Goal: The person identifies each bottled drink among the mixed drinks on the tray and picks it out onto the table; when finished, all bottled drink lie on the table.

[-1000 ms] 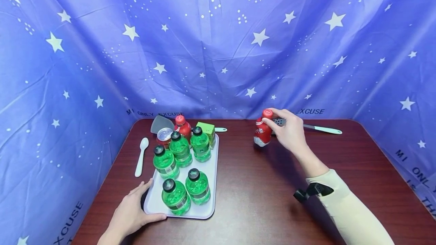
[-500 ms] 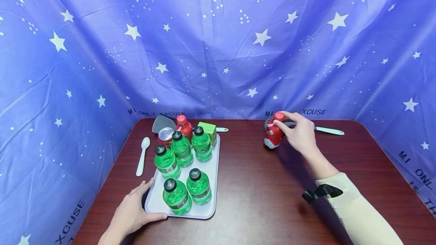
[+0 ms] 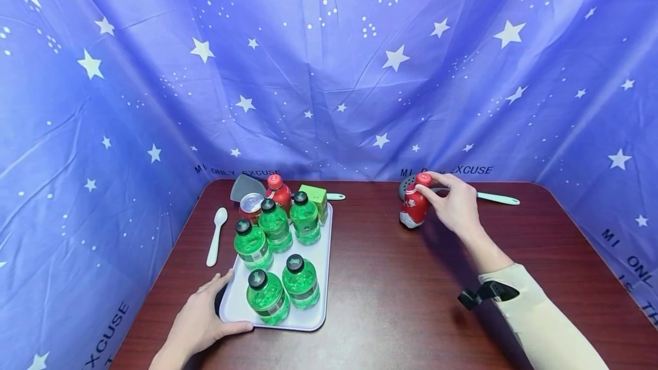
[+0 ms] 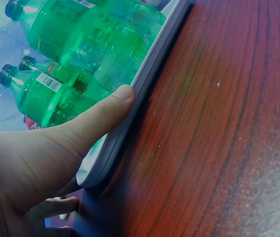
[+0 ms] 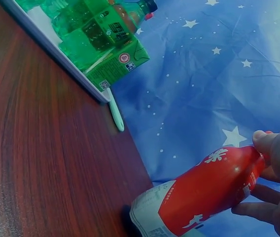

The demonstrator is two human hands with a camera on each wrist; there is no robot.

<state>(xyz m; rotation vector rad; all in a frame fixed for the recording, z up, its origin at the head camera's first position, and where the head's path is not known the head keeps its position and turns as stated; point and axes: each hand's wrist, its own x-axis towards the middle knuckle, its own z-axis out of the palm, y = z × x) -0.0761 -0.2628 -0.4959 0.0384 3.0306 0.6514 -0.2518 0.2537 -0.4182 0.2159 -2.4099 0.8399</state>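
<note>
My right hand (image 3: pixel 454 201) pinches a red drink bottle (image 3: pixel 413 209) by its red cap and neck, at the table's back right. In the right wrist view the bottle (image 5: pixel 204 190) has a white lower label; its base is at or just above the table, I cannot tell which. My left hand (image 3: pixel 197 318) rests against the near left corner of a white tray (image 3: pixel 321 296), its straight thumb (image 4: pixel 100 113) along the near rim and its fingers on the left side. On the tray stand several green bottles (image 3: pixel 268 301), another red bottle (image 3: pixel 278 193), a can (image 3: pixel 251 204) and a green carton (image 3: pixel 313 198).
A white spoon (image 3: pixel 216 236) lies left of the tray. Behind the tray are a grey spatula head (image 3: pixel 245 187) and a pale handle end (image 3: pixel 336 196). A slotted utensil (image 3: pixel 407 187) with a pale handle (image 3: pixel 498 198) lies behind the right hand. A starry curtain borders the table.
My right hand has carried the red bottle a little to the right, then slightly lower. The left hand and the tray have stayed in place.
</note>
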